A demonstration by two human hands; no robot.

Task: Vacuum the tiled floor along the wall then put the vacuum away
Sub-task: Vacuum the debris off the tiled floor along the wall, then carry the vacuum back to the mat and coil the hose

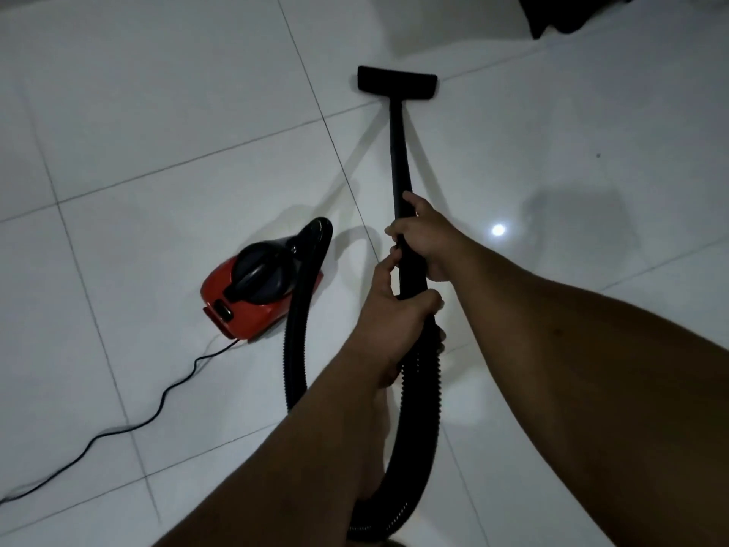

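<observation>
Both hands, left hand [394, 309] and right hand [428, 240], gripped the rigid black plastic wand [399, 152] (flat nozzle [397, 82] at twelve o'clock); the small red-and-black canister vacuum [252, 286] sat at nine o'clock.

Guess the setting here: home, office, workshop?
Probably a room in a home, though little of it shows. Glossy white floor tiles, a small red canister vacuum trailing its cord, and a person's bare hands on the wand all point to household cleaning.
</observation>
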